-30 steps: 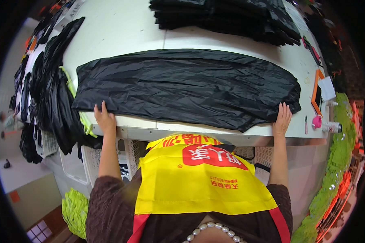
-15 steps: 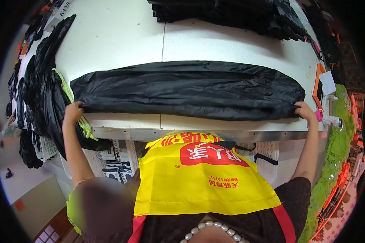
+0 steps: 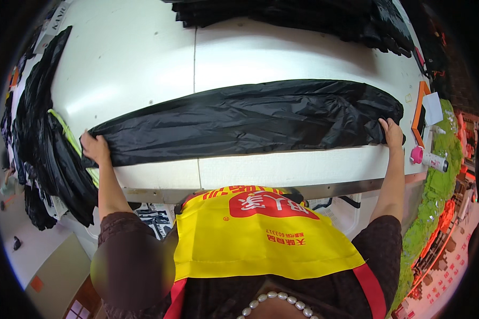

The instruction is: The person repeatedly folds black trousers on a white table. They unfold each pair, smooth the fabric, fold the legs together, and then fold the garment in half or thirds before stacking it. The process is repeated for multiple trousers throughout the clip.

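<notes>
White cutting table (image 3: 282, 53), head view: one black shiny garment (image 3: 239, 119) stretched flat across the near edge. Left hand (image 3: 95, 149) pinching its left end, right hand (image 3: 393, 133) clamped on its right end. Folding step, seemingly; next calls for an even lift at both ends. One dark stack (image 3: 303, 16) behind, one pile (image 3: 42, 143) draped left, one pink-capped bottle (image 3: 428, 158) right.

Both arms stretched wide apart; left hand (image 3: 95, 148) and right hand (image 3: 393, 133) closed, knuckles up.
</notes>
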The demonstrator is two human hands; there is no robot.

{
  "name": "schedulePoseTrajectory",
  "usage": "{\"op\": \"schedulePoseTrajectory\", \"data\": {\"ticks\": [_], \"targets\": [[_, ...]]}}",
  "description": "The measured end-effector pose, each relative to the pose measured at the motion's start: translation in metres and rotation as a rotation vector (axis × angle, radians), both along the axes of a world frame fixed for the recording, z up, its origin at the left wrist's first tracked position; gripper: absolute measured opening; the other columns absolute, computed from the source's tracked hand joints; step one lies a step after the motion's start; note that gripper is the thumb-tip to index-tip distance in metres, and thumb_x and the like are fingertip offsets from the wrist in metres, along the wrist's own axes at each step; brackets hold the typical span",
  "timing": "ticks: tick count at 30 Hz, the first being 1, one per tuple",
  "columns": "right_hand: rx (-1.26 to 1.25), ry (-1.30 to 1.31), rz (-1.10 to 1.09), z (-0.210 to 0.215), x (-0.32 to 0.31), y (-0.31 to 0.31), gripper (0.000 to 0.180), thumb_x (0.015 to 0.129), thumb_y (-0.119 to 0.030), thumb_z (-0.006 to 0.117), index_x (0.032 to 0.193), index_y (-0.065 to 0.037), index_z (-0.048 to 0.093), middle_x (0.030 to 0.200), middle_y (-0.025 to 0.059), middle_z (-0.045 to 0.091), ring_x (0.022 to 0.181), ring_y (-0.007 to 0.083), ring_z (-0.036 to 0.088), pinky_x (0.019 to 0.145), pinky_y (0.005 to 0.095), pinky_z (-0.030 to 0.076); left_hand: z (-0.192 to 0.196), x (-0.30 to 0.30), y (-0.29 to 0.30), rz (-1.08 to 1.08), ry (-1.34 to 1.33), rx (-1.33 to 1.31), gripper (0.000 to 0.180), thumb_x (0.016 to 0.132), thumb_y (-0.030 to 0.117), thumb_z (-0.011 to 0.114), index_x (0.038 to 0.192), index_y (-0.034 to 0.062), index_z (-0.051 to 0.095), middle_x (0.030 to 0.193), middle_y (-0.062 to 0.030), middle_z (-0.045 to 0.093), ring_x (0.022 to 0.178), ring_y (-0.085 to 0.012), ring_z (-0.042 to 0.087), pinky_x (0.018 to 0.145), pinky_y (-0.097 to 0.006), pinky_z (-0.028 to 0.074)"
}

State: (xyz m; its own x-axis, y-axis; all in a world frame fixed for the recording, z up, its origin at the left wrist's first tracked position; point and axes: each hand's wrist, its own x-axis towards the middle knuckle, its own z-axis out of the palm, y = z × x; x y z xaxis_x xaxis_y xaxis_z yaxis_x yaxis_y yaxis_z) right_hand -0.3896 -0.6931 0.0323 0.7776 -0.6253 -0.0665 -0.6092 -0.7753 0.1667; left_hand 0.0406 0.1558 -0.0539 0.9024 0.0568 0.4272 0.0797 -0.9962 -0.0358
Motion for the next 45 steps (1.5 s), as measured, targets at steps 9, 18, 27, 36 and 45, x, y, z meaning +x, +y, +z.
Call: {"op": "schedulePoseTrajectory", "data": {"ticks": [9,18,27,36,45], "targets": [[0.248,0.186,-0.234,0.007,0.036,-0.031,0.067,0.064,-0.067,0.062,0.071,0.0,0.063,0.068,0.0203,0.061,0.07,0.0362,0.06,0.065,0.0408,0.046,-0.01,0.027,0.044,0.171,0.297,-0.016,0.062,0.089,0.057,0.031,0.139,0.0211,0.029,0.145,-0.0136,0.024,0.133,-0.028,0.023,0.103,-0.053,0.018],[-0.335,-0.063,0.052,-0.028,0.084,0.058,0.059,0.087,-0.051,0.044,0.136,-0.019,0.035,0.143,0.0089,0.029,0.132,0.0347,0.021,0.099,0.0609,0.018,-0.018,0.021,0.067,0.136,0.278,0.008,0.061,0.089,0.056,0.03,0.14,0.0214,0.028,0.145,-0.0144,0.024,0.133,-0.0292,0.024,0.102,-0.055,0.019],[-0.072,-0.157,-0.05,-0.079,0.052,-0.006,0.066,0.088,-0.056,0.036,0.139,-0.017,0.027,0.144,0.0091,0.027,0.133,0.026,0.023,0.101,0.0539,0.021,0.013,0.023,0.057,0.084,0.254,-0.023,0.066,0.086,0.058,0.038,0.136,0.0151,0.035,0.139,-0.0188,0.033,0.128,-0.0327,0.032,0.103,-0.043,0.025],[-0.022,-0.447,0.347,0.013,0.129,0.156,0.038,0.085,-0.016,0.052,0.119,0.0,0.048,0.118,0.0198,0.051,0.114,0.0374,0.045,0.093,0.0449,0.036,0.018,-0.075,0.005,0.503,-0.464,-0.97,0.066,0.078,0.017,0.064,0.133,0.0003,0.032,0.125,-0.0221,0.043,0.111,-0.0316,0.047,0.089,-0.046,0.038],[0.43,-0.372,0.886,-0.031,0.195,0.379,0.063,0.082,-0.042,0.056,0.129,-0.003,0.042,0.136,0.0176,0.036,0.129,0.0306,0.029,0.106,0.0477,0.019,0.003,-0.051,0.052,0.55,0.202,-1.854,0.029,0.069,0.028,0.075,0.085,0.0137,0.056,0.072,0.0022,0.052,0.058,-0.0101,0.048,0.044,-0.025,0.033]]}}
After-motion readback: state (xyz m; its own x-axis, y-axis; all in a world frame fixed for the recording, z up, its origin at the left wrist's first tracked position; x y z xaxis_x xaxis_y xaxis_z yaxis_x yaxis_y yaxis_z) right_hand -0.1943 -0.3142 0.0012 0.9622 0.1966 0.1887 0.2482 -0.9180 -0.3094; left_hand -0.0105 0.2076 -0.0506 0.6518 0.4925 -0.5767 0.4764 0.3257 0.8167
